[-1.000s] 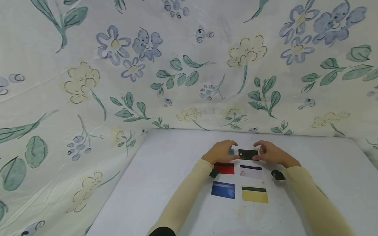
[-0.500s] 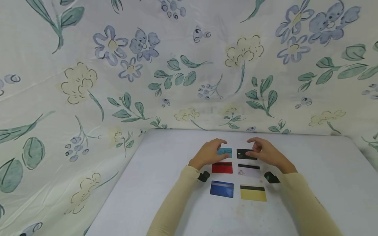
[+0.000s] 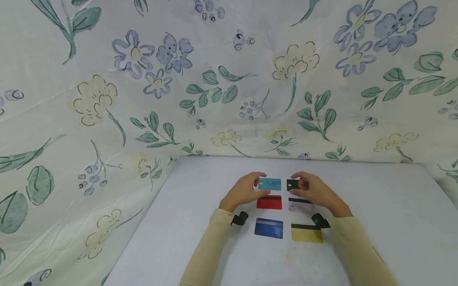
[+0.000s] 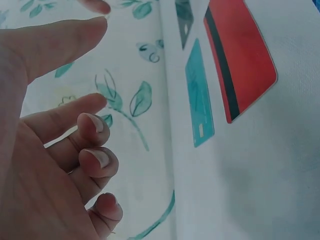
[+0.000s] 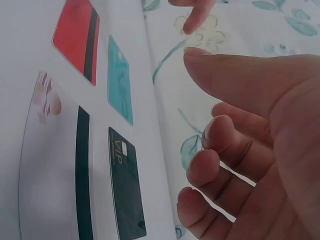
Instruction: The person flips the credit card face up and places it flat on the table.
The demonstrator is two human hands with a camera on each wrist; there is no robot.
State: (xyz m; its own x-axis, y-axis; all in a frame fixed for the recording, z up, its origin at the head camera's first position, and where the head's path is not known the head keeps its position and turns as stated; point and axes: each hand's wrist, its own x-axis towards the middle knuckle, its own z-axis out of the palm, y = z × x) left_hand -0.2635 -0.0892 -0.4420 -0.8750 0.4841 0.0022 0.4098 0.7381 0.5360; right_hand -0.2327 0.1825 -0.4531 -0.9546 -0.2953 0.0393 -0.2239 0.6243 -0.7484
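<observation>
Six plastic cards—no, several plastic cards lie flat in two columns on the white table. My left hand (image 3: 244,191) hovers at the left of the teal VIP card (image 3: 270,184), thumb and fingers apart with nothing between them. The red card (image 3: 269,203) lies just below it, near the thumb. Above the black VIP card (image 3: 291,184) is my right hand (image 3: 316,191), covering part of that card in the head view. Its fingers bend loosely and hold nothing; the right wrist view shows the black card (image 5: 127,185) lying apart from them. A pale card (image 3: 299,205) with a dark stripe lies below.
Nearer the front are a blue card (image 3: 269,228) and a yellow card (image 3: 307,234) with a dark stripe. Dark wrist cameras hang by both wrists. A floral cloth (image 3: 214,115) rises behind the white table (image 3: 171,222).
My left hand has moved left, off the teal card, which now shows fully. My right hand has shifted left over the black card. The cards stay in place on the table.
</observation>
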